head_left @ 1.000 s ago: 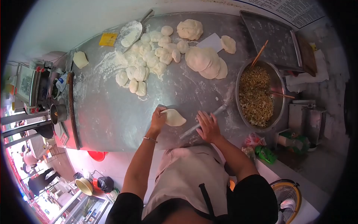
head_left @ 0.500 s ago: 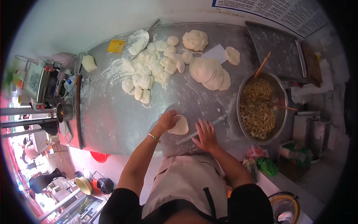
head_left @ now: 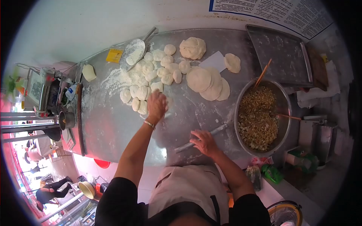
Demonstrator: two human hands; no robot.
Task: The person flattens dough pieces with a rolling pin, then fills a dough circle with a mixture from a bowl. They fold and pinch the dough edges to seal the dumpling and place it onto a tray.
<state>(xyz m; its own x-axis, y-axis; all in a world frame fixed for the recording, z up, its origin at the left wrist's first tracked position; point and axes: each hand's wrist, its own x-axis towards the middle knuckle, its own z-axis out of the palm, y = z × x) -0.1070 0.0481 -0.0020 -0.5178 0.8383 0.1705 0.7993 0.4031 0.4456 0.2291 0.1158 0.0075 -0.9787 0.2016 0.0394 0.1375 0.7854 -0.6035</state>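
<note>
1. Steel table (head_left: pixel 113 124), floury all over, and everything else sits on it.
2. Empty tray (head_left: pixel 281 52) at the far right corner.
3. Poster (head_left: pixel 271 11) on the wall above the tray. It's dense print and way too small to read.
4. Bowl (head_left: pixel 236 109) of chopped filling on the right, with chopsticks stuck in it.
5. Stack of rolled discs (head_left: pixel 203 81), just left of the bowl.
6. Dough pieces (head_left: pixel 151 75) heaped toward the far left of the table.
7. Pin (head_left: pixel 218 130), lying at a slant near the front edge between the person and the bowl.
8. Left hand (head_left: pixel 156 104), back up, is right at the near edge of the dough pieces and touching them. Fingers are hidden, so I can't tell if it's gripping one.
9. Right hand (head_left: pixel 203 142) lies palm down on the pin's near end, fingers loose and not clenched.
10. Yellow card (head_left: pixel 114 55) at the far left edge. No text I can make out.
</note>
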